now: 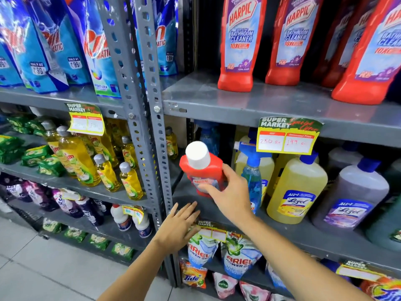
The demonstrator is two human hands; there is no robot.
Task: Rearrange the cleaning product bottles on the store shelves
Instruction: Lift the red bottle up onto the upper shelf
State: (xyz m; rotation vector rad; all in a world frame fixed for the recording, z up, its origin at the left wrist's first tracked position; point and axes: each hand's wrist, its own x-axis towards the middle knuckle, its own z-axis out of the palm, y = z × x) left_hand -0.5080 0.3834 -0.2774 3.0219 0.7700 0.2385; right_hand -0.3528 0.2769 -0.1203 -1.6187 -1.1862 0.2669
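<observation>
A small red Harpic bottle [200,168] with a white cap is gripped in my right hand [231,195], tilted toward me, just above the left end of the middle shelf [288,233]. My left hand [179,228] lies flat, fingers apart, at that shelf's front edge, holding nothing. Several tall red Harpic bathroom cleaner bottles [242,43] stand on the shelf above. To the right of the held bottle stand a blue spray bottle [252,170], a yellow Lizol bottle [298,187] and a purple Lizol bottle [352,196].
A grey perforated upright [149,118] divides the two shelf bays. Yellow dish liquid bottles [78,157] and green packs fill the left bay, blue detergent pouches [54,44] above. Ariel pouches [238,255] sit below. Price tags [286,137] hang from shelf edges.
</observation>
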